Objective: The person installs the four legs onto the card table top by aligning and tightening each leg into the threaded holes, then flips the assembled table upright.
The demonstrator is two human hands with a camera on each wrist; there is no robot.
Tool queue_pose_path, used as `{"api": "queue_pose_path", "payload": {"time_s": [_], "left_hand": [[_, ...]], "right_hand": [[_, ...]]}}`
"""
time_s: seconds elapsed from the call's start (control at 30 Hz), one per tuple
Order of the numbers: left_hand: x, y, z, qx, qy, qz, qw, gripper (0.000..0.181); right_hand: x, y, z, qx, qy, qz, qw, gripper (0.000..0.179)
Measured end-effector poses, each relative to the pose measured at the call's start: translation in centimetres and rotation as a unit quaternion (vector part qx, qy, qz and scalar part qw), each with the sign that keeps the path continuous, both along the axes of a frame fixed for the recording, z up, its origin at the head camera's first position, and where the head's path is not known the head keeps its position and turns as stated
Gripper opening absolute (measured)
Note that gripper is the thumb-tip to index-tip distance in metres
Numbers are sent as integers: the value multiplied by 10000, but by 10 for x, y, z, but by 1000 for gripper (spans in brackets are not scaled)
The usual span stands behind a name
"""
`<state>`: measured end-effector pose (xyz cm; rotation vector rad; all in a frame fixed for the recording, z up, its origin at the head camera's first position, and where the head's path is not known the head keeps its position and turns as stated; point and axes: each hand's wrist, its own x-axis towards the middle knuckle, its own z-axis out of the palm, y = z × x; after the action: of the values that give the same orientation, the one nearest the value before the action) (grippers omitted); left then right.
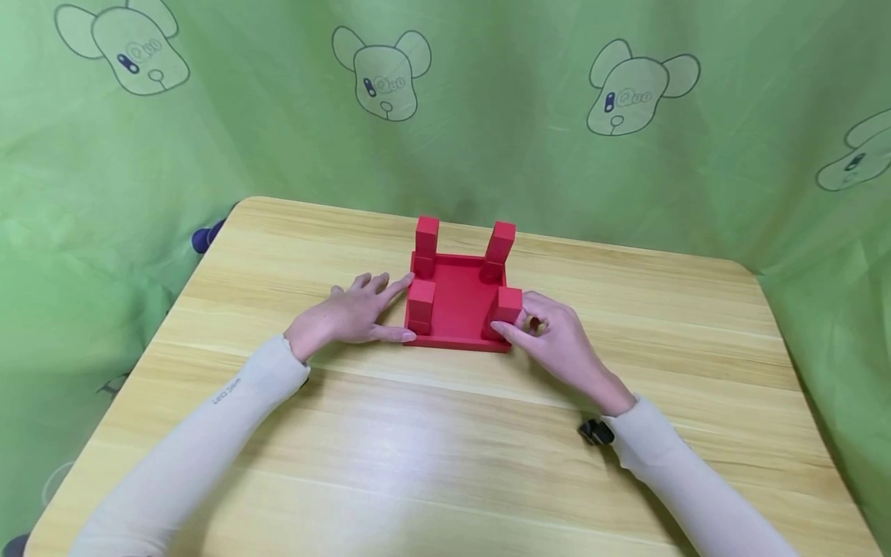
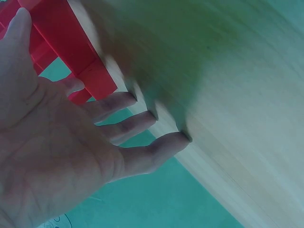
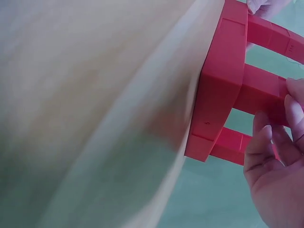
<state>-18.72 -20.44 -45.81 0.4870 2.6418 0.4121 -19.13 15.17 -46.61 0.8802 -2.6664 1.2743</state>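
Note:
A shallow red tray-like base (image 1: 455, 302) lies on the table with a red square post rising at each corner. My right hand (image 1: 557, 340) pinches the near right post (image 1: 510, 300) between thumb and fingers. In the right wrist view, its fingertips meet that post (image 3: 260, 90) above the side wall of the base (image 3: 219, 78). On the other side, my left hand (image 1: 351, 313) spreads its fairly straight fingers, with thumb and index finger at the left edge of the base, beside the near left post (image 1: 421, 303). The left wrist view shows this palm (image 2: 61, 142) holding nothing.
The base stands toward the far edge of a light wooden table (image 1: 390, 433). Behind hangs a green curtain (image 1: 501, 155) printed with cartoon animal heads. A small black object (image 1: 596, 432) sits at the right cuff.

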Motion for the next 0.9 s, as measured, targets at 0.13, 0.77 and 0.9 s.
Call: {"api": "queue_pose_path", "payload": {"time_s": [0.13, 0.77, 0.9], "left_hand": [[0, 0, 0, 3, 2, 2, 10000, 108], [9, -4, 4, 303, 345, -96, 9989, 104], [11, -6, 6, 1140, -11, -87, 9934, 96]], "right_hand": [[0, -1, 2, 13, -65, -92, 9999, 38], [-7, 22, 14, 168, -1334, 636, 9889, 5], [-19, 33, 21, 219, -2101, 398, 9766, 23]]}}
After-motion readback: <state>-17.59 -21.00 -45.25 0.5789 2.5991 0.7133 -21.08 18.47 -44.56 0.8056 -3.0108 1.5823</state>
